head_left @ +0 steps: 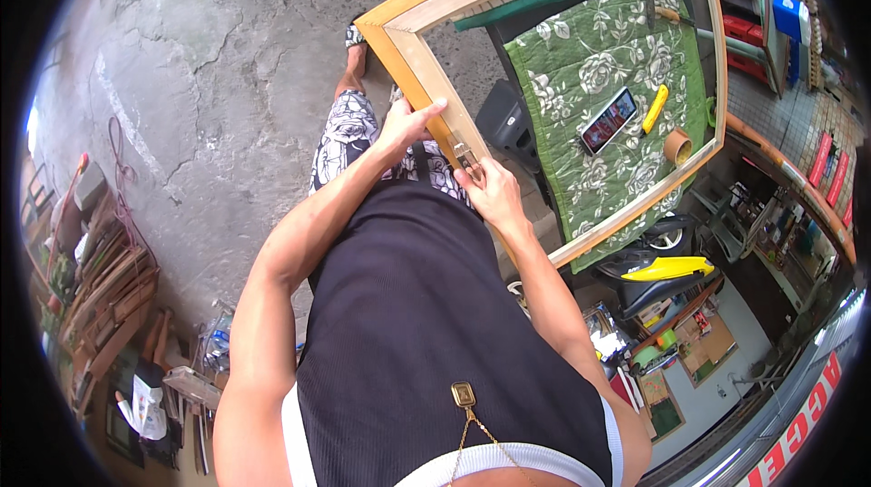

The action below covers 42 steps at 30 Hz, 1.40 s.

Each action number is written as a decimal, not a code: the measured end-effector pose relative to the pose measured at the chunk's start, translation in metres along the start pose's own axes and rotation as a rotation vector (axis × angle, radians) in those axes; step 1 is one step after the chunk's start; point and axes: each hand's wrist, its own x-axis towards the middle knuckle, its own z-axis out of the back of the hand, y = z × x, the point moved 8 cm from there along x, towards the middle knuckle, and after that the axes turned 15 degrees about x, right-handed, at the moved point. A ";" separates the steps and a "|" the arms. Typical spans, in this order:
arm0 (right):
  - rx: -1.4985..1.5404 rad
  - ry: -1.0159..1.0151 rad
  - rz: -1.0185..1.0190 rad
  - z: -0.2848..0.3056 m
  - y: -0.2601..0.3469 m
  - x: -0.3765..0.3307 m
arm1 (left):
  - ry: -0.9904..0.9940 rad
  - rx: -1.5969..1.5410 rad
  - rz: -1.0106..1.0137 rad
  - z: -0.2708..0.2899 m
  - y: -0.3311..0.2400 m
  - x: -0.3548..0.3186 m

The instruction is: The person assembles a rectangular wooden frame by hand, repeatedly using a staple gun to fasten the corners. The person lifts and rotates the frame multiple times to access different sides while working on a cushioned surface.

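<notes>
A large wooden picture frame (399, 42) with an orange outer edge is held up in front of me, empty in the middle. My left hand (406, 124) grips its near side rail from the outside, thumb on the pale inner face. My right hand (493, 194) sits just below on the same rail, fingers pinching a small metal fitting (466, 158) against the wood. Through the frame's opening I see a table covered with a green flowered cloth (617, 60).
On the cloth lie a phone (609, 120), a yellow utility knife (654, 109), a roll of brown tape (678, 147) and a hammer (655, 11). A black chair (504, 124) stands by the table. Wood offcuts (109, 287) pile at the left on cracked concrete floor (209, 60). A scooter (667, 269) is at right.
</notes>
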 end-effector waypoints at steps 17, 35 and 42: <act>-0.044 0.093 -0.198 -0.005 0.034 -0.004 | -0.079 0.018 -0.042 0.068 -0.050 0.017; 0.012 0.080 -0.189 -0.007 0.042 0.005 | 0.073 0.210 0.087 0.076 -0.054 0.029; 0.042 0.074 -0.128 -0.014 0.102 0.035 | -0.045 0.019 -0.051 0.098 -0.083 0.033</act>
